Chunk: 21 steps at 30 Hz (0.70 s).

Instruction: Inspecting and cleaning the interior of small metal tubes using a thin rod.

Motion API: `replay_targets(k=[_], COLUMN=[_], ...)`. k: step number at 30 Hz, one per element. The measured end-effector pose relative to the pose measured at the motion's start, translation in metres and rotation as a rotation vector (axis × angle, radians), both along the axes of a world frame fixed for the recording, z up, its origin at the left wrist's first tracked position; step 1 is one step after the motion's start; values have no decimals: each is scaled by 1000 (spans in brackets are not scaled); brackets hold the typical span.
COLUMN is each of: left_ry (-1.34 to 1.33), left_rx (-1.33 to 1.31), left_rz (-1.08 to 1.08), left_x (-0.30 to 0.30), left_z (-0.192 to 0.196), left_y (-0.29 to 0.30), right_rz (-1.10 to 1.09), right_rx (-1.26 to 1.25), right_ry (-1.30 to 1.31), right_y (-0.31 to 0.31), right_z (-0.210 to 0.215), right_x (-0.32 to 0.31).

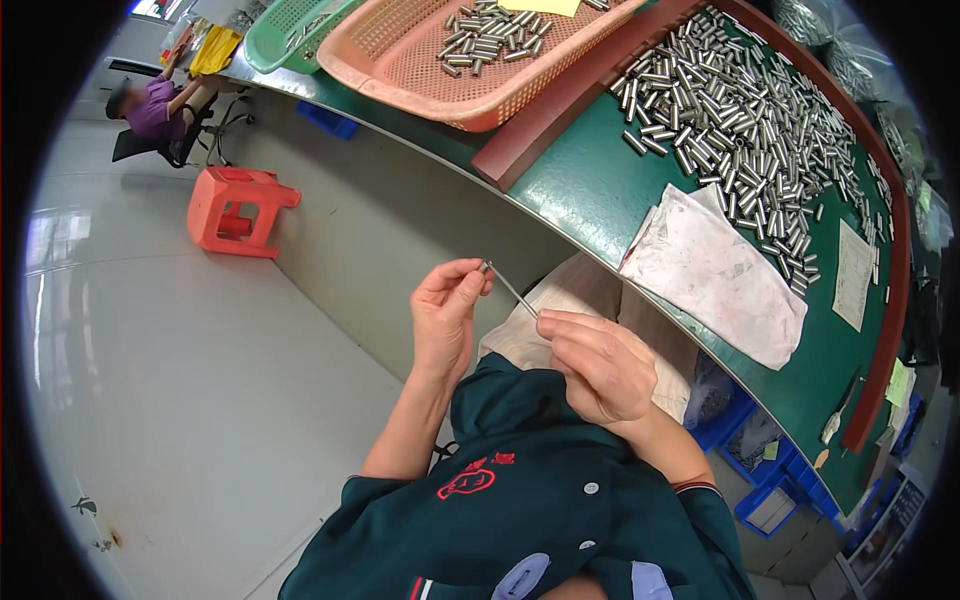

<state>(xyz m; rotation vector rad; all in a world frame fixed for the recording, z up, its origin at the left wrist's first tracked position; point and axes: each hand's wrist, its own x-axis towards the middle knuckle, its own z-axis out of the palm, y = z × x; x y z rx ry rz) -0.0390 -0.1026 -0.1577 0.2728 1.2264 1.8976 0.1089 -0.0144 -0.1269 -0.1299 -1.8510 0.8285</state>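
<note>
Over my lap, just off the table's near edge, my left hand [447, 310] pinches a small metal cylinder [485, 267] between thumb and fingers. My right hand [600, 368] grips a thin metal rod [513, 291] with its fingertips. The rod's far tip meets the little cylinder; whether it sits inside or only touches cannot be made out. Many similar short metal cylinders [740, 140] lie heaped on the green tabletop to the right. A stained white cloth [715, 275] rests between that heap and the table's near edge.
A pink plastic basket [350, 50] with some cylinders stands at the far left of the table [560, 190], beside a green basket [262, 45]. Dark red wooden rails [545, 125] border the heap. A red stool [235, 210] and a seated person [160, 108] are at the left.
</note>
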Motion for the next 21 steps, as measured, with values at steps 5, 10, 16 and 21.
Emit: replay_targets(k=[5,10,16,21], left_ry=[95,57,-18,188], left_rx=[-27,-57,-72,-96], left_rz=[24,37,47,66], left_x=[3,8,10,17], left_z=[-2,-3,4,3], left_y=[-3,-4,-2,-2], right_rz=[28,24,73,55], right_rx=[-72,-37,-29,-75], right_ry=[-23,-44,-33,0], right_y=[1,-1,-2,-3], right_z=[4,5,5,3], right_x=[-1,5,5,9])
